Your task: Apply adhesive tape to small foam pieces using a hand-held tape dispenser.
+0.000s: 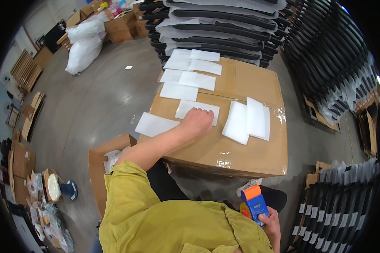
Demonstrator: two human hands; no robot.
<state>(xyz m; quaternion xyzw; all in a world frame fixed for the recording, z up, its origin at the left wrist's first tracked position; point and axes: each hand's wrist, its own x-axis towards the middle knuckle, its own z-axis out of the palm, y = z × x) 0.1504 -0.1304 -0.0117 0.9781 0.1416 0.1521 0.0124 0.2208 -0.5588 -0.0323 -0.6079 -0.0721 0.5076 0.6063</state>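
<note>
My left hand (198, 121) is closed in a fist, knuckles up, over a white foam sheet (188, 108) on a large cardboard box (198, 154). Its fingertips are hidden, so whatever they may hold does not show. Low at the right, my right hand (272, 225) is wrapped round a blue tape dispenser (257, 206) with an orange front. Another foam sheet (156, 125) lies left of my left wrist and hangs past the box's edge. Further sheets (197, 80) overlap at the far left of the box top. A loose stack of foam sheets (236, 122) lies right of my left hand.
Black frames with white wrapping (219, 29) are piled behind the box, with more frames (325, 55) at the right and lower right (325, 219). An open carton (98, 168) stands on the floor at my left. A white plastic bag (84, 46) sits farther back.
</note>
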